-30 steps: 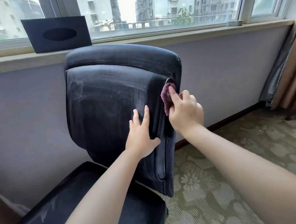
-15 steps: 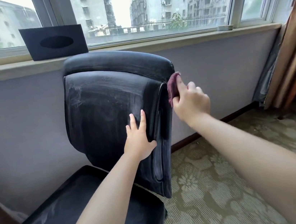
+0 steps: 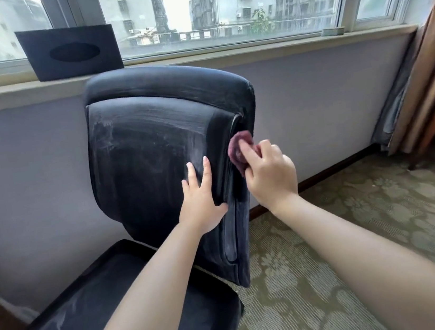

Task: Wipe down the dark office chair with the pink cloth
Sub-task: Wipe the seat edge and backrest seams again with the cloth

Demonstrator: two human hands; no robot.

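Note:
The dark office chair point(image 3: 151, 151) stands before the wall under the window, its dusty backrest streaked with wipe marks and its seat at the lower left. My left hand point(image 3: 201, 197) lies flat on the backrest's right part, fingers spread, thumb hooked round the edge. My right hand point(image 3: 270, 174) is closed on the bunched pink cloth point(image 3: 238, 149) and presses it against the backrest's right side edge, just below the headrest roll. Most of the cloth is hidden in my fist.
A black tissue box point(image 3: 71, 52) leans on the windowsill point(image 3: 278, 47) behind the chair. A small round dish point(image 3: 333, 31) sits further right on the sill. Curtains point(image 3: 426, 76) and wooden furniture stand at the right. Patterned carpet point(image 3: 357, 229) covers the floor.
My right hand with the cloth went up the backrest's side edge toward the headrest, then came back down to mid-height. My left hand stayed on the backrest.

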